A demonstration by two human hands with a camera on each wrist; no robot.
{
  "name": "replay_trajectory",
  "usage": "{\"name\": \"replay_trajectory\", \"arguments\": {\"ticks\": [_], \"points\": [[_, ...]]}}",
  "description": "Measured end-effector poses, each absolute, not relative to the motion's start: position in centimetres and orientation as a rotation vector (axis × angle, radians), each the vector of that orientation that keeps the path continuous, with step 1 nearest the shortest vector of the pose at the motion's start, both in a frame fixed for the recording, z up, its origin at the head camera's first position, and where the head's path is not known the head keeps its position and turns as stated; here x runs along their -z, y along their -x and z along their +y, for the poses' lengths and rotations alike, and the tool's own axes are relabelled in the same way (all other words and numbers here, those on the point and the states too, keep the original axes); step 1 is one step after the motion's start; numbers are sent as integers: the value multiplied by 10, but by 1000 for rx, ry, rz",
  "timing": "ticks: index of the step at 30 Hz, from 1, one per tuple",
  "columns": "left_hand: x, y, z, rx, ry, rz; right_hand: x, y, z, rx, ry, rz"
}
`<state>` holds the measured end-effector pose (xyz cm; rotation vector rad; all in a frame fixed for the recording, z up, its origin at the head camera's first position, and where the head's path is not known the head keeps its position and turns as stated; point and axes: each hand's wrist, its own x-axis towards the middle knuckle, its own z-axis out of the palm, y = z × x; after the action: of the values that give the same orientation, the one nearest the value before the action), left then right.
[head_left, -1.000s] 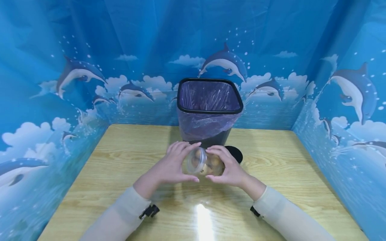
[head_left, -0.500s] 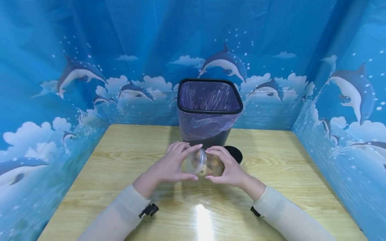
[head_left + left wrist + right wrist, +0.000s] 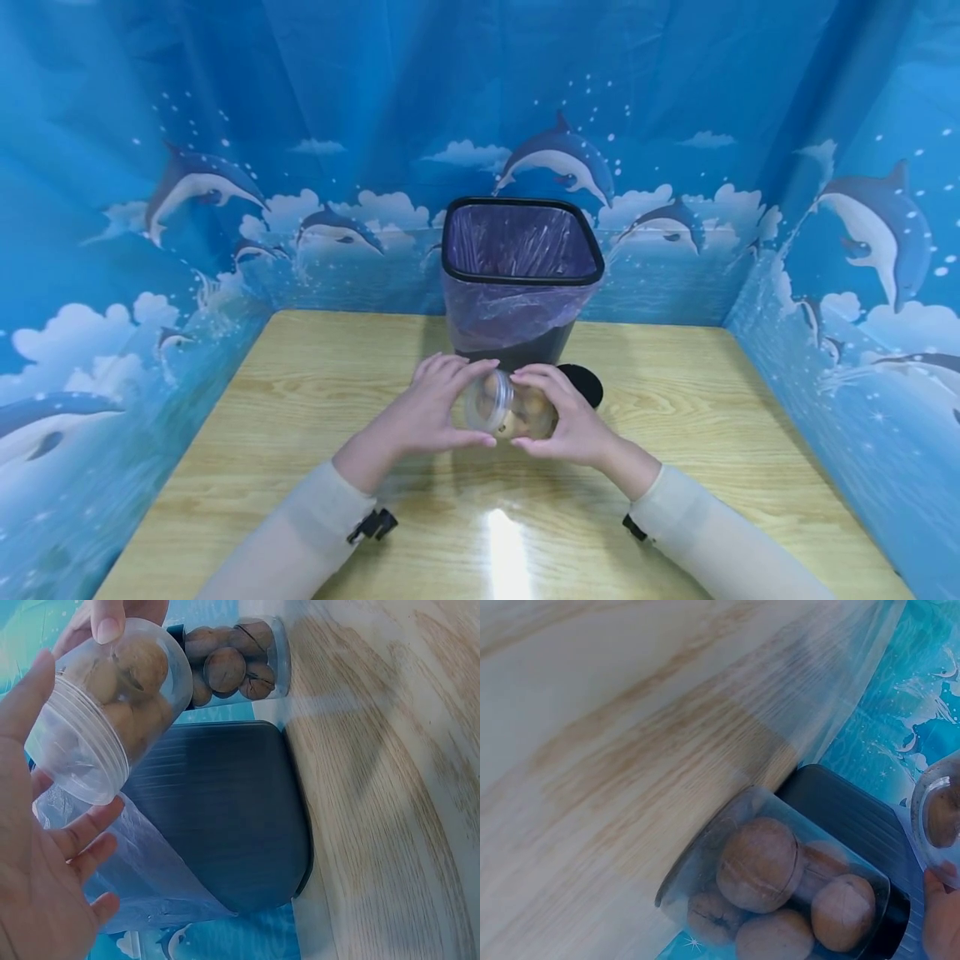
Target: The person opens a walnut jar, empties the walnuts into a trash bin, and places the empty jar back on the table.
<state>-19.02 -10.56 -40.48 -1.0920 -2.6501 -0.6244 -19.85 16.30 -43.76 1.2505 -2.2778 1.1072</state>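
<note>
I hold a clear plastic jar of walnuts (image 3: 506,408) on its side just above the wooden table (image 3: 300,400). My right hand (image 3: 573,421) grips its body, and one fingertip (image 3: 109,619) presses on the wall. The jar (image 3: 97,712) has no lid, and its threaded mouth faces my left hand (image 3: 427,412). That hand (image 3: 37,885) cups around the mouth, thumb along the neck, fingers fairly straight and slightly off the rim. A second walnut jar (image 3: 780,892) with a black lid (image 3: 585,383) stands behind my right hand.
A black bin (image 3: 521,279) lined with a purple bag stands at the back centre of the table, right behind the jars. Blue dolphin-print curtains wall the table on three sides. A bright glare spot lies on the wood near me.
</note>
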Motion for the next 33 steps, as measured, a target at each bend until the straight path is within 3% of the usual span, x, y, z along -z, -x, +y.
{"name": "replay_trajectory", "arguments": {"ticks": [33], "points": [[400,179,-92,628,728,-2834,438,199,159,-1114,-1255,-2247]]}}
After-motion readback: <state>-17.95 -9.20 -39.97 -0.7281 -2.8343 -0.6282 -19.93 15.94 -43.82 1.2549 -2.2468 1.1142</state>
